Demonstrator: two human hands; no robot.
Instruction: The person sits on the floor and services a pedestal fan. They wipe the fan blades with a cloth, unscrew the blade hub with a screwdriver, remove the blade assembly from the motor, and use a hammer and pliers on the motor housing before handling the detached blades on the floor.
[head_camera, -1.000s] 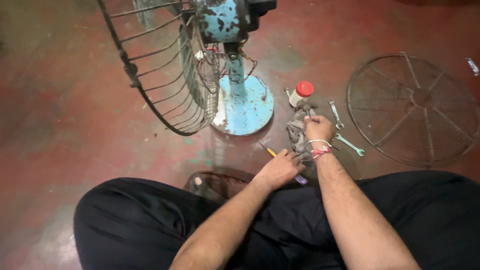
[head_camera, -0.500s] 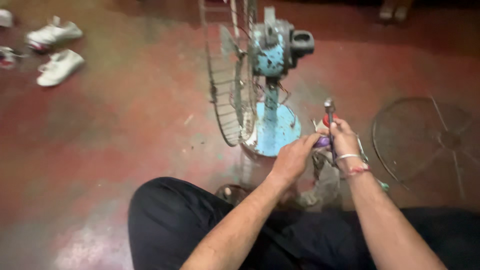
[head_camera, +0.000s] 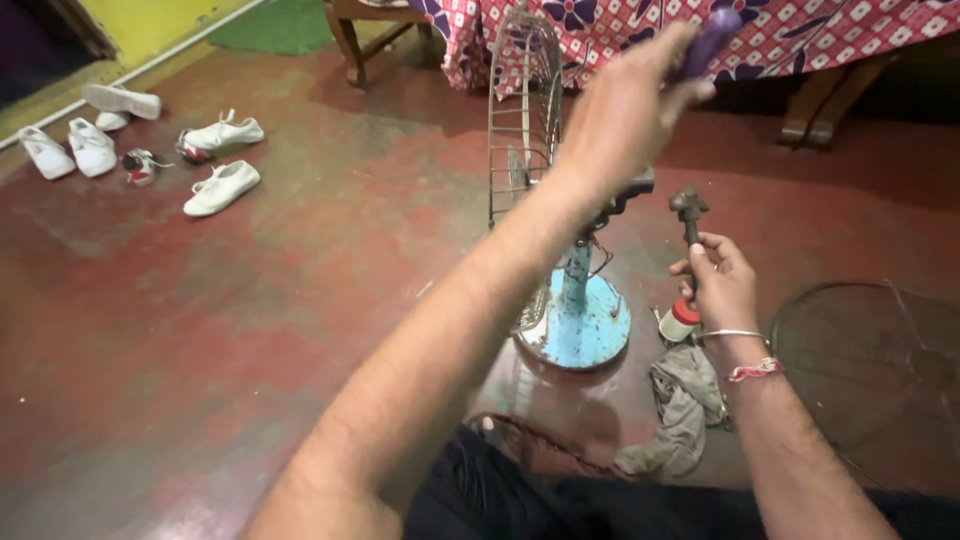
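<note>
My left hand (head_camera: 620, 110) is raised high in front of the fan, shut on a purple-handled tool (head_camera: 708, 42) whose tip is hidden. Lower right, my right hand (head_camera: 722, 288) grips a dark metal wrench-like tool (head_camera: 689, 208) held upright, its head pointing up. An old table fan stands between my arms, with a round pale-blue base (head_camera: 580, 335) and a rusty wire guard (head_camera: 522, 110) seen edge-on. My left forearm hides most of its motor.
A small white bottle with a red cap (head_camera: 680, 322) and a grey rag (head_camera: 682, 410) lie right of the fan base. A loose round wire guard (head_camera: 870, 370) lies on the red floor at right. White shoes (head_camera: 220, 185) sit at far left. Patterned cloth (head_camera: 800, 30) hangs behind.
My left hand has risen from near the floor to high in front of the fan with the purple tool. My right hand has lifted the dark metal tool. The view has tilted upward.
</note>
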